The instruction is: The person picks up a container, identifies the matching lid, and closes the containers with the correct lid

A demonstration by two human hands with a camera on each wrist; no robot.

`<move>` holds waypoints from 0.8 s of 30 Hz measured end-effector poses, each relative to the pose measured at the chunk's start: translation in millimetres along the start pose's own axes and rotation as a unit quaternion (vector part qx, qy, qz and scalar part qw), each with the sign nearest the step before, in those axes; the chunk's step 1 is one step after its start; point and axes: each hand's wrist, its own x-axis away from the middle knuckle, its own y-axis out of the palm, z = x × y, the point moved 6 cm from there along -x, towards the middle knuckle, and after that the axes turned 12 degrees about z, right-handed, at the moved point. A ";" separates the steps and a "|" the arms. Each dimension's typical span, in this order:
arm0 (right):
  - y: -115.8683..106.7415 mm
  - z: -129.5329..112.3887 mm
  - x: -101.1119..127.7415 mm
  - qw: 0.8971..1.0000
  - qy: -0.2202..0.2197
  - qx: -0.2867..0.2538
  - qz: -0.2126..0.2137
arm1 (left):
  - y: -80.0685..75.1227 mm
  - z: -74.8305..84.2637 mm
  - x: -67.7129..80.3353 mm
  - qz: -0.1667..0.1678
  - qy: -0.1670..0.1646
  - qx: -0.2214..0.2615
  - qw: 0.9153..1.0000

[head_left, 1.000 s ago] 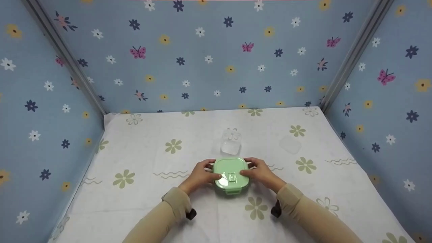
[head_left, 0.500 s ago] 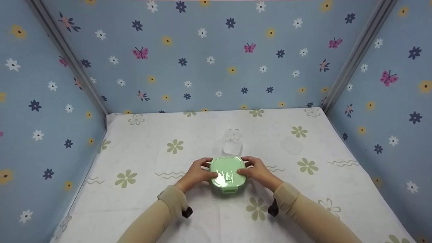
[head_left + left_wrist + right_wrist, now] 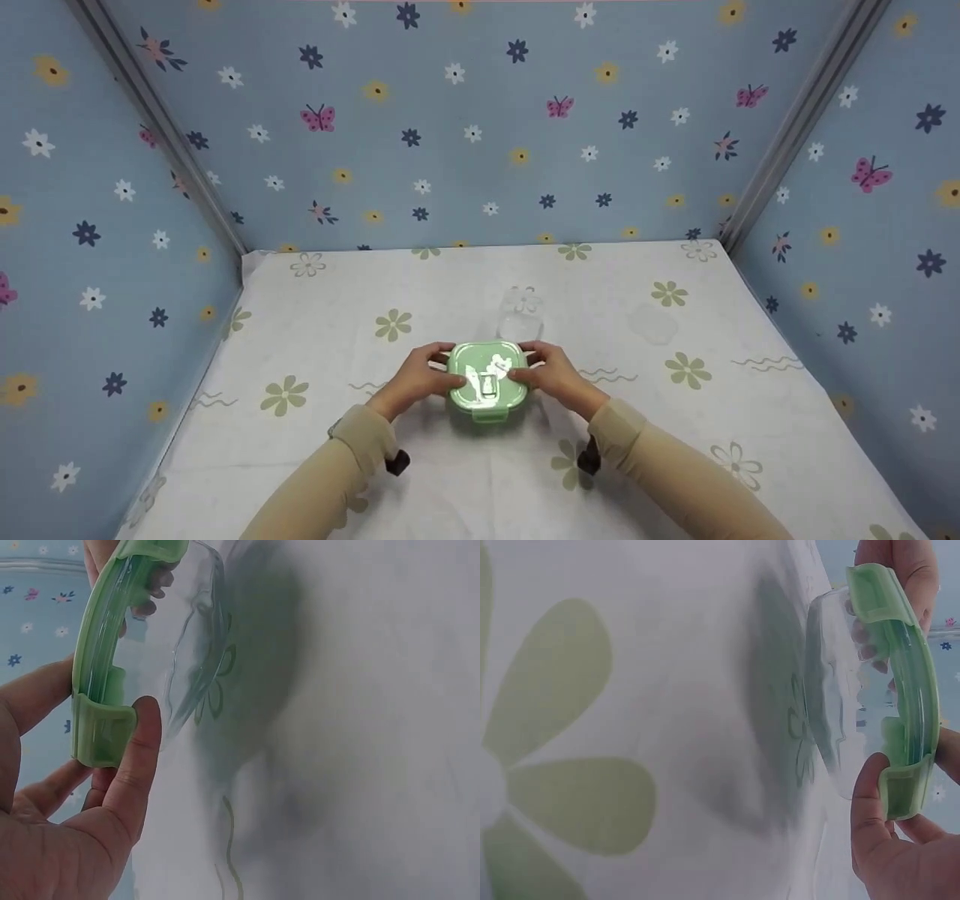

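Both hands (image 3: 416, 379) (image 3: 551, 375) grip the green-lidded container (image 3: 486, 380) mid-table, edges well away.

Three blue walls (image 3: 480, 150) closed in the space, papered with small white, navy and yellow flowers and a few pink butterflies. Grey metal strips (image 3: 157, 124) ran down the two back corners. The table was covered by a white cloth (image 3: 315, 360) printed with pale green flowers and wavy lines. The light was soft and even, with faint shadows on the cloth.
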 end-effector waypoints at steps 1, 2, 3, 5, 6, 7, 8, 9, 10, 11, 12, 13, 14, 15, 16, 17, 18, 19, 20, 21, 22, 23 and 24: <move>1.8 -1.3 -0.4 1.000 -0.001 0.000 0.000 | -2.3 0.1 0.0 0.002 -0.001 0.000 1.000; 3.7 -2.5 -0.7 1.000 -0.003 0.000 -0.001 | -4.7 0.5 0.0 0.004 -0.002 0.000 1.000; 5.5 -3.6 -1.1 1.000 -0.004 0.000 -0.002 | -6.9 0.9 0.1 0.004 -0.002 0.000 1.000; 9.1 -5.8 -1.7 1.000 -0.007 -0.002 -0.003 | -11.3 0.6 0.1 0.007 -0.005 -0.005 1.000; 11.0 -6.8 -2.1 1.000 -0.007 -0.003 -0.004 | -13.6 0.6 -0.1 0.008 -0.006 -0.008 1.000; 12.9 -7.6 -2.6 1.000 -0.007 -0.005 -0.005 | -15.9 0.1 -0.9 0.009 -0.008 -0.010 1.000; 14.7 -8.4 -2.9 1.000 -0.007 -0.004 -0.005 | -17.9 0.2 -1.1 0.010 -0.007 -0.013 1.000; 16.6 -9.1 -3.6 1.000 -0.006 -0.005 -0.005 | -20.2 0.3 -1.3 0.011 -0.008 -0.016 1.000; 18.6 -9.8 -4.2 1.000 -0.005 -0.005 -0.006 | -22.6 0.6 -1.3 0.014 -0.008 -0.020 1.000; 20.5 -10.7 -4.5 1.000 -0.006 -0.004 -0.006 | -25.1 0.9 -1.9 0.015 -0.006 -0.023 1.000; 22.4 -11.8 -4.9 1.000 -0.006 -0.003 -0.006 | -27.4 1.2 -2.2 0.016 -0.003 -0.024 1.000; 24.3 -13.2 -5.2 1.000 -0.009 0.000 -0.005 | -29.6 1.7 -2.6 0.017 0.000 -0.025 1.000; 26.4 -14.8 -5.5 1.000 -0.009 0.002 -0.005 | -31.8 2.4 -2.8 0.018 0.003 -0.025 1.000; 28.3 -16.6 -6.0 1.000 -0.012 0.005 -0.005 | -34.2 2.5 -3.7 0.021 0.005 -0.024 0.999; 30.1 -19.1 -6.1 1.000 -0.016 0.009 -0.004 | -36.5 2.7 -4.7 0.023 0.007 -0.023 0.999; 31.8 -21.6 -6.5 1.000 -0.020 0.011 -0.002 | -38.9 2.6 -5.9 0.026 0.009 -0.023 0.999; 33.7 -24.0 -7.2 1.000 -0.023 0.013 -0.001 | -41.3 2.6 -7.1 0.029 0.009 -0.022 0.999; 35.6 -25.8 -8.2 1.000 -0.023 0.014 -0.001 | -43.6 2.4 -8.5 0.032 0.008 -0.023 0.999; 37.5 -27.7 -9.1 1.000 -0.021 0.014 0.000 | -45.8 2.2 -9.7 0.035 0.006 -0.023 0.999; 39.3 -29.6 -10.1 1.000 -0.019 0.013 0.000 | -48.2 1.9 -11.1 0.039 0.005 -0.023 0.999; 41.1 -31.2 -11.1 1.000 -0.018 0.012 0.001 | -50.5 1.7 -12.1 0.042 0.003 -0.024 0.999; 42.8 -32.6 -12.2 1.000 -0.015 0.010 0.004 | -52.8 2.1 -13.1 0.045 0.002 -0.023 0.999; 44.4 -33.7 -13.5 1.000 -0.010 0.009 0.005 | -54.9 2.3 -13.8 0.048 0.002 -0.023 0.999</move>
